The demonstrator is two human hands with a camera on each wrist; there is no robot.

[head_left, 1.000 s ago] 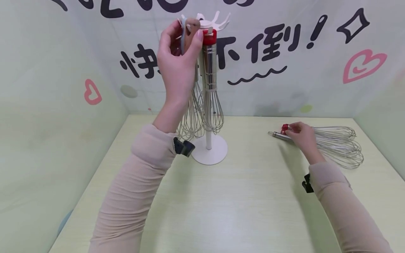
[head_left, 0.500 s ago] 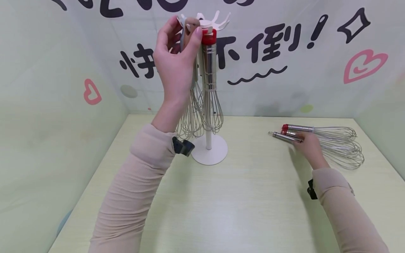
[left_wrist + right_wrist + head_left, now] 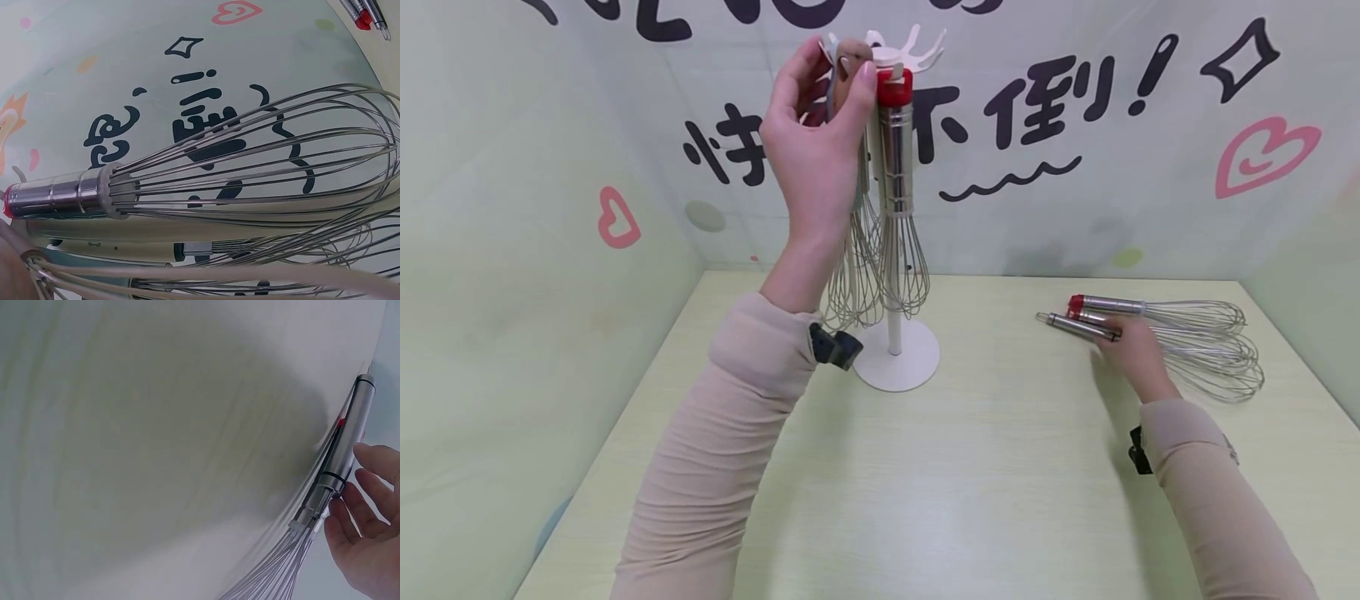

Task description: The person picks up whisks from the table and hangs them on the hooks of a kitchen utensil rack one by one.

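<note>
Left hand (image 3: 816, 150): staying raised at the crown of the white hanging stand (image 3: 895, 354), fingers and thumb curled round the brown-ended handle (image 3: 850, 62) of a whisk, holding its tip against the stand's white hooks (image 3: 891, 52). It has barely shifted over the last second, so the hanging of this whisk is judged unfinished.

Right hand (image 3: 1131, 346): having slid off the red cap toward the wire ends, now lying over the handles of the whisks on the table (image 3: 1195, 342), fingers loosely bent (image 3: 369, 487) beside the steel-handled whisk (image 3: 340, 462); whether it is gripping cannot be told.

Red-capped whisk (image 3: 897, 175): already hanging from the stand, just beside the held one, its wires (image 3: 262, 169) crowding the left wrist view.

Surroundings: pale green table (image 3: 925, 483); wall with black lettering and pink hearts (image 3: 1262, 158).

Obstruction: the hanging whisks are sitting close together at the hooks.
</note>
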